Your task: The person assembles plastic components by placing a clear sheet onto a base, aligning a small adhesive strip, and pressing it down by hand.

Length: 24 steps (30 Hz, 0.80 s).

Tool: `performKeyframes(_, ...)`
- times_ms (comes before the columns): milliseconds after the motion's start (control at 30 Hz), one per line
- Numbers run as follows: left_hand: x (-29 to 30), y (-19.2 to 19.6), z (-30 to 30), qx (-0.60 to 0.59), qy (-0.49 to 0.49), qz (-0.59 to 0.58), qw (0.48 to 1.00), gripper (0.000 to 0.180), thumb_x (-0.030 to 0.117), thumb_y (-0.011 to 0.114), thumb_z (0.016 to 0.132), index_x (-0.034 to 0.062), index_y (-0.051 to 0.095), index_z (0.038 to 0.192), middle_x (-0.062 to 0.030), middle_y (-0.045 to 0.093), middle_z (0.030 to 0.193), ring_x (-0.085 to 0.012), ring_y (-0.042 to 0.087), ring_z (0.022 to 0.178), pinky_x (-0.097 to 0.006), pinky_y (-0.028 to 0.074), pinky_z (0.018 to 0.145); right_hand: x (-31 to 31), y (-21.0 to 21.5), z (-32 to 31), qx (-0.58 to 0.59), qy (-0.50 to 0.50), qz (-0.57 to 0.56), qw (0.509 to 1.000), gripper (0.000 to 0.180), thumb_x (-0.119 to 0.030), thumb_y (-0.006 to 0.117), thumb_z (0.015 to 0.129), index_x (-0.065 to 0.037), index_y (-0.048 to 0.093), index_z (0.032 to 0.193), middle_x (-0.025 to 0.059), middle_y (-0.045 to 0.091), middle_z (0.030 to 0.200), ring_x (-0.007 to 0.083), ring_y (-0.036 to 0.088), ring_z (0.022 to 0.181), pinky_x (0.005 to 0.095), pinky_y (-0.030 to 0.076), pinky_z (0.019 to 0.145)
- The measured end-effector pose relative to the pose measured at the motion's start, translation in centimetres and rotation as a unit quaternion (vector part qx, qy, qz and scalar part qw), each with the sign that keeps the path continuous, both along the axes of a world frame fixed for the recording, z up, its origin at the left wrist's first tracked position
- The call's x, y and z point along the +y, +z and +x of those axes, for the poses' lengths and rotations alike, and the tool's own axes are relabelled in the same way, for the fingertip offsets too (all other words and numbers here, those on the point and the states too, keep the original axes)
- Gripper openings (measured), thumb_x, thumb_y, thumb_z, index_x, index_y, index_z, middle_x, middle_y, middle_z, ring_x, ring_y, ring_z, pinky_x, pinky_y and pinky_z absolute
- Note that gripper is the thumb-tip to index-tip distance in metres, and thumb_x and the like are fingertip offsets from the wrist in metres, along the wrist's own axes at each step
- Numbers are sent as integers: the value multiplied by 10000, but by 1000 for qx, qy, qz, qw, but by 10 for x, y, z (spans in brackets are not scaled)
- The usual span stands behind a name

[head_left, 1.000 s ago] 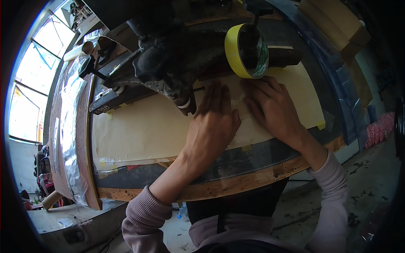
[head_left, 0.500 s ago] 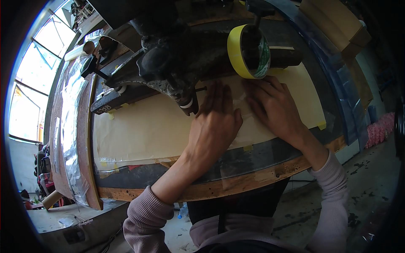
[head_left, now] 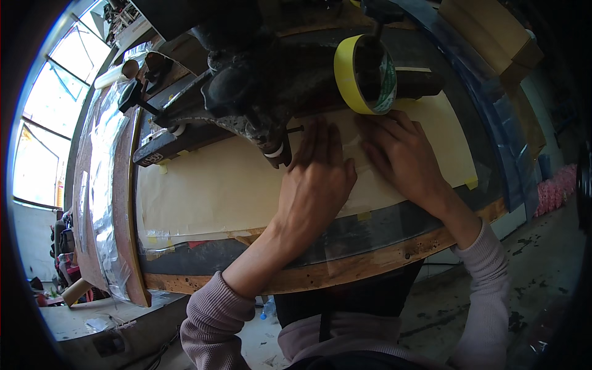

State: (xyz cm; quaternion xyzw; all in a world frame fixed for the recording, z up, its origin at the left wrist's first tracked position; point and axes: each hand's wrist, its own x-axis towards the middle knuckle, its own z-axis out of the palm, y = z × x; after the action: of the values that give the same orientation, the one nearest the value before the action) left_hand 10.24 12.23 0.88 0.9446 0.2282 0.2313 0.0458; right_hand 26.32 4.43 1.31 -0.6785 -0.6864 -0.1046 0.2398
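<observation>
My left hand (head_left: 316,185) lies on a tan paper sheet (head_left: 203,185), fingers stretched forward and close together, thumb to the side. Its fingertips reach the shadow under a dark metal machine head (head_left: 246,105). Beside it, my right hand (head_left: 408,157) rests on the same sheet, fingers extended and slightly bent toward the left. A faint shiny, clear patch shows on the paper between the hands; what it is, I cannot tell. Just above my right fingers hangs a roll of yellow tape (head_left: 349,74). Neither hand visibly holds anything.
The sheet lies on a dark worktop with a wooden front edge (head_left: 308,275). Small yellow tape pieces (head_left: 471,184) sit along its border. A dark bar (head_left: 179,148) crosses behind. Plastic-covered board (head_left: 111,203) stands left; a cardboard box (head_left: 493,37) sits far right.
Both hands have shifted very slightly to the right, still lying on the sheet. Nothing else has visibly moved.
</observation>
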Motion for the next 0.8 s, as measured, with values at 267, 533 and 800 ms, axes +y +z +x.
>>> performKeyframes(267, -4, 2, 0, 8, 3, 3, 1000, 473, 165, 556, 883, -165, 474, 1212, -352, 480, 1261, -408, 504, 1194, -412, 437, 998, -5, 1, 1, -6, 0, 7, 1000, 267, -149, 624, 848, 2, 633, 1068, 111, 619, 1134, 240, 537, 1108, 374, 438, 899)
performKeyframes(533, -6, 3, -13, -11, -43, 31, 999, 420, 154, 584, 860, -116, 514, 1175, -291, 533, 1215, -374, 556, 1119, -407, 499, 903, -25, 9, -8, 27, 54, 6, 998, 235, -132, 635, 829, -23, 640, 1038, 100, 632, 1089, 234, 573, 1074, 382, 449, 881)
performKeyframes(800, -99, 2, -95, -139, 43, -64, 987, 387, 158, 654, 820, 14, 598, 1175, -155, 605, 1221, -288, 587, 1139, -382, 471, 954, -107, 1, -79, 154, 17, 151, 976, 191, -136, 638, 840, -19, 653, 991, 107, 635, 1100, 264, 607, 1015, 387, 453, 874)
